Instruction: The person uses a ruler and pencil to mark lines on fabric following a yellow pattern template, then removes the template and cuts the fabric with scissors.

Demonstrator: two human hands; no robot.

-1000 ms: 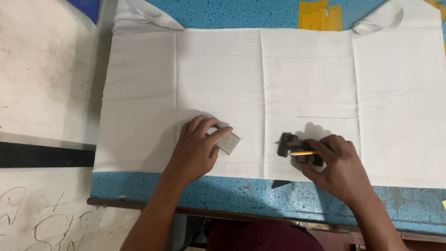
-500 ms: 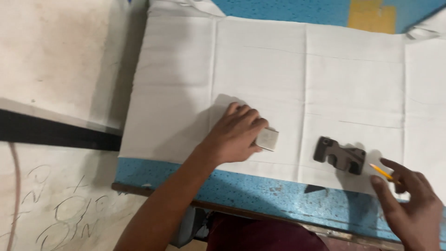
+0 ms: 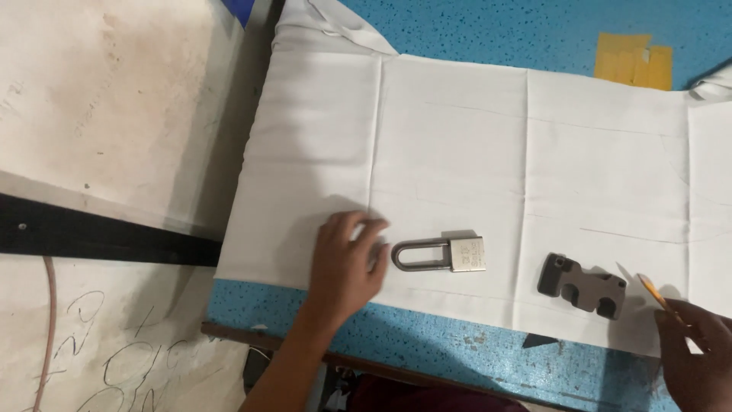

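Lighting: bright, even, diffuse; overhead source, slightly from the right. White cloth (image 3: 473, 152) near clipping, creases still legible. Soft shadow falls left of the left hand (image 3: 343, 263); narrow shadows edge the padlock (image 3: 442, 254) and dark metal piece (image 3: 582, 286). No hard glare; faint sheen on the padlock body. Left hand smeared by motion blur, fingers (image 3: 370, 229) indistinct. Right hand (image 3: 694, 355) cropped at the frame edge, mildly soft. Worktop (image 3: 488, 30) speckle sharp.

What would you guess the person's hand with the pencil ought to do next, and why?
Probably bring the pencil back over the white cloth. The right hand holds it at the cloth's near edge, beside the dark metal block; the padlock also rests on the cloth, with the left hand flat beside its shackle.
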